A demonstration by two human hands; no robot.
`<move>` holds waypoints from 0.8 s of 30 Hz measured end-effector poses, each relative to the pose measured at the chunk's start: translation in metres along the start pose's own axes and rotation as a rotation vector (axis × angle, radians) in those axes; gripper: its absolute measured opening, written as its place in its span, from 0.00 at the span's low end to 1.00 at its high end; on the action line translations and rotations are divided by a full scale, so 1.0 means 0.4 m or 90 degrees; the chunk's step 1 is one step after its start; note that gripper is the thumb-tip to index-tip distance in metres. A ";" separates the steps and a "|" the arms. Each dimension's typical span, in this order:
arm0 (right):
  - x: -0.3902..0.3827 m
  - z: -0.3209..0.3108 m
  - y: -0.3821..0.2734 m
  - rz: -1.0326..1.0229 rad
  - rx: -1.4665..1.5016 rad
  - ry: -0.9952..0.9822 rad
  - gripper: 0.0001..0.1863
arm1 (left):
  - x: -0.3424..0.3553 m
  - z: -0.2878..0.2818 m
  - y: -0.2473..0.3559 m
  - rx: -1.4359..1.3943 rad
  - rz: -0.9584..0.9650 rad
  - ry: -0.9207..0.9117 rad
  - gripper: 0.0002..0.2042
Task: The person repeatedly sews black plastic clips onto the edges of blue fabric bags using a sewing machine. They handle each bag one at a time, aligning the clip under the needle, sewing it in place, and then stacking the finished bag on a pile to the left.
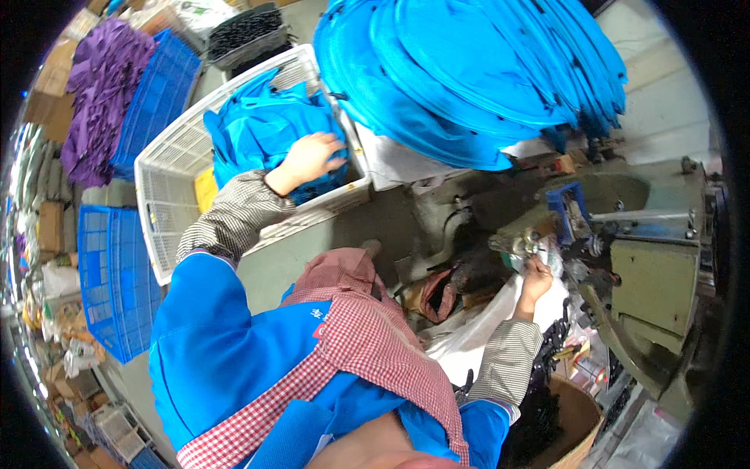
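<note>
My left hand (311, 162) reaches into a white plastic basket (168, 211) in front of me on the left. It rests on a pile of bright blue fabric pieces (254, 125), its fingers slightly apart. On the right, my right hand (536, 283) is closed at the working head of a green-grey machine (652, 289). Its fingertips are pinched by a small metal part (531, 238); what they hold is too small to make out. A pale sheet (476, 336) hangs below that hand.
Large round blue fabric pieces (461, 70) are stacked at the far side. Blue crates (117, 281) and purple fabric (105, 94) stand left. A dark bin of black parts (246, 39) is behind the basket. A carton (582, 418) of black pieces sits lower right.
</note>
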State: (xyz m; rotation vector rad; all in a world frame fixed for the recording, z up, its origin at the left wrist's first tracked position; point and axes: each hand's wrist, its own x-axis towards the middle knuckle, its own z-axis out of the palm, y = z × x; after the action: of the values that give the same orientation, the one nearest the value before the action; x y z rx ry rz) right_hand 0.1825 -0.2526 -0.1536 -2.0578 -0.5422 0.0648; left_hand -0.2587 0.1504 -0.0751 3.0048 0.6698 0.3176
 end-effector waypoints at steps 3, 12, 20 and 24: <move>-0.011 -0.015 -0.008 0.054 0.341 -0.022 0.07 | 0.327 -0.059 0.181 -0.056 0.178 0.241 0.08; -0.089 -0.051 -0.383 0.270 0.451 -0.008 0.08 | 0.787 0.111 0.254 0.068 0.027 0.134 0.08; -0.070 -0.043 -0.454 0.267 0.514 -0.048 0.08 | 0.517 -0.551 0.211 -0.191 -0.016 0.539 0.07; -0.061 -0.033 -0.478 0.205 0.470 -0.075 0.08 | 0.178 -0.718 -0.022 -0.334 -0.216 0.767 0.13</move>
State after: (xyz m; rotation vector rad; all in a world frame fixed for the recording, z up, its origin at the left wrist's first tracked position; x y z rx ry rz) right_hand 0.0971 -0.1906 0.0082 -1.3989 -0.1992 0.5036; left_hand -0.2592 0.1890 0.2185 1.8947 0.8873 1.9241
